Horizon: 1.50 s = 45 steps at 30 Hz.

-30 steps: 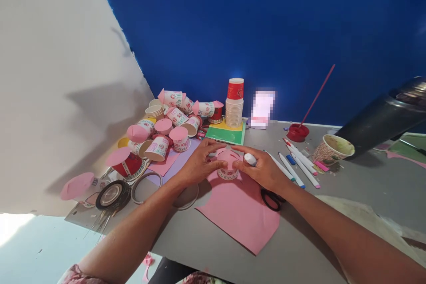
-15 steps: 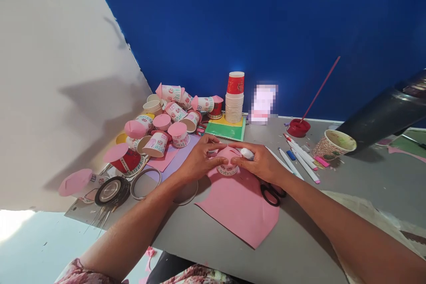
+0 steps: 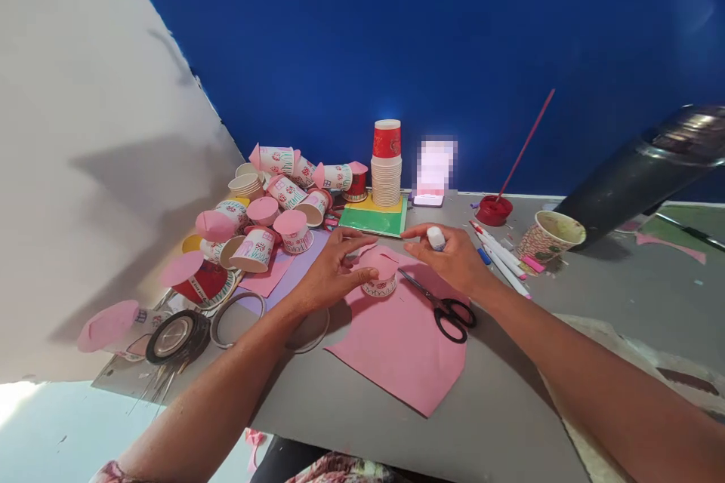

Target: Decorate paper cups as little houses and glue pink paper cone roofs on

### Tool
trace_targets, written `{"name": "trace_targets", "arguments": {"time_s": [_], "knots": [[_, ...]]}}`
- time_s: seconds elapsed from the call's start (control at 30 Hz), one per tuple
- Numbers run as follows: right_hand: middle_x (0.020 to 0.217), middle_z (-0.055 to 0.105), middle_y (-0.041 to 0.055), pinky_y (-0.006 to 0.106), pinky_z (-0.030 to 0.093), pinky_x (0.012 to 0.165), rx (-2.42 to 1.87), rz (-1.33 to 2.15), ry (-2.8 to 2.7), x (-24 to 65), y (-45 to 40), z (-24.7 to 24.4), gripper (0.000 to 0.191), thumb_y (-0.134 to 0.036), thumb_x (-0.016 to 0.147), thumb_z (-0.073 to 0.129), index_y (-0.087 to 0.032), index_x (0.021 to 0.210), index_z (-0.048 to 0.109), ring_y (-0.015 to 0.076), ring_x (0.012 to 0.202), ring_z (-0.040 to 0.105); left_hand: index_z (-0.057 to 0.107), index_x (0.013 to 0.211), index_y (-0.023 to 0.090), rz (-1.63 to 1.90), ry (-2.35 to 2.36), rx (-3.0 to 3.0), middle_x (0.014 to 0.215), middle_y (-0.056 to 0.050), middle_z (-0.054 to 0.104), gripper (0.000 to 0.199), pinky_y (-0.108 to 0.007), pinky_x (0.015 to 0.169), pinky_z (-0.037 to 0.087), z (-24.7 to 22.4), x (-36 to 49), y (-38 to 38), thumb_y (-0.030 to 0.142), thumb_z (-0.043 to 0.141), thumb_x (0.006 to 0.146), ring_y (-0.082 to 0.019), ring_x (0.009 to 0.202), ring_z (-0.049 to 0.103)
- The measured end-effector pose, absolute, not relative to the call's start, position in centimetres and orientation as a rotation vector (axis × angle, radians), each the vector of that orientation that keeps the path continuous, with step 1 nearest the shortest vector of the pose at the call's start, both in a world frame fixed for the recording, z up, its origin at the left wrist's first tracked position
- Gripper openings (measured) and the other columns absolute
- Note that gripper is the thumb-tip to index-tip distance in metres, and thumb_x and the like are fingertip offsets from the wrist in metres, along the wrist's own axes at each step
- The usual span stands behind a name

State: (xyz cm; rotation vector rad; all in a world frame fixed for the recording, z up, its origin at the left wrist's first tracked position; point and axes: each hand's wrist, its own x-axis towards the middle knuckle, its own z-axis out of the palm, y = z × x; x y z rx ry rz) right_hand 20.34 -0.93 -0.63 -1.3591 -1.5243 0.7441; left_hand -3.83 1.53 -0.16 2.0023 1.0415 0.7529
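Observation:
A decorated paper cup with a round pink paper top stands on a sheet of pink paper. My left hand is closed round the cup's left side, thumb on the pink top and fingers behind it. My right hand is up to the right of the cup, apart from it, with a small white tube held in its curled fingers. Black-handled scissors lie on the pink sheet, below my right hand.
Many decorated cups with pink tops crowd the left. A cup stack stands at the back on a green and yellow booklet. Tape rolls lie at left; markers, a patterned cup and a dark bottle are at right.
My right hand has left the cup and moved to the right, still with the white tube. More of the scissors shows. The whole view has shifted slightly.

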Motion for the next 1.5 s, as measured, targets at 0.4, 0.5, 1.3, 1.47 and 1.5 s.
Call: {"name": "trace_targets", "arguments": {"time_s": [0.4, 0.5, 1.3, 1.47, 1.5], "knots": [[0.069, 0.066, -0.0017, 0.026, 0.045, 0.061, -1.323, 0.799, -1.655, 19.9, -1.4, -0.4, 0.038, -0.049, 0.077, 0.077, -0.018, 0.099, 0.08, 0.013, 0.06, 0.055, 0.074, 0.124, 0.027, 0.784, 1.034, 2.023, 0.13, -0.009, 0.055, 0.042, -0.037, 0.095, 0.057, 0.6, -4.0, 1.9, 0.041, 0.073, 0.084, -0.026, 0.124, 0.058], [0.081, 0.074, 0.001, 0.028, 0.049, 0.067, -1.312, 0.773, -1.715, 19.8, -1.5, -0.6, 0.041, -0.051, 0.079, 0.077, -0.02, 0.105, 0.08, 0.0156, 0.068, 0.061, 0.078, 0.114, 0.026, 0.848, 1.076, 1.992, 0.124, -0.008, 0.061, 0.036, -0.035, 0.087, 0.059, 0.7, -4.0, 2.1, 0.044, 0.075, 0.082, -0.025, 0.115, 0.062], [0.101, 0.082, 0.0037, 0.032, 0.055, 0.08, -1.334, 0.8, -1.71, 19.4, -1.3, -1.4, 0.033, -0.044, 0.084, 0.073, -0.023, 0.108, 0.082, 0.0219, 0.085, 0.073, 0.061, 0.075, 0.019, 0.856, 1.142, 1.359, 0.056, 0.007, 0.054, 0.033, -0.02, 0.038, 0.027, -0.8, -3.4, 2.3, 0.045, 0.08, 0.072, -0.007, 0.039, 0.042], [0.102, 0.082, 0.0042, 0.033, 0.055, 0.082, -1.332, 0.83, -1.713, 19.2, -1.4, -1.5, 0.033, -0.042, 0.084, 0.072, -0.022, 0.109, 0.082, 0.0227, 0.087, 0.074, 0.06, 0.078, 0.018, 0.817, 1.109, 1.337, 0.057, 0.007, 0.053, 0.038, -0.019, 0.039, 0.024, -0.9, -3.1, 2.1, 0.048, 0.083, 0.071, -0.004, 0.041, 0.036], [0.101, 0.082, 0.0043, 0.033, 0.055, 0.081, -1.325, 0.835, -1.715, 19.2, -1.4, -1.5, 0.034, -0.043, 0.085, 0.072, -0.022, 0.109, 0.082, 0.0225, 0.086, 0.073, 0.06, 0.078, 0.018, 0.804, 1.108, 1.323, 0.059, 0.007, 0.053, 0.04, -0.019, 0.04, 0.024, -0.9, -3.1, 2.2, 0.05, 0.084, 0.07, -0.004, 0.042, 0.036]]}}
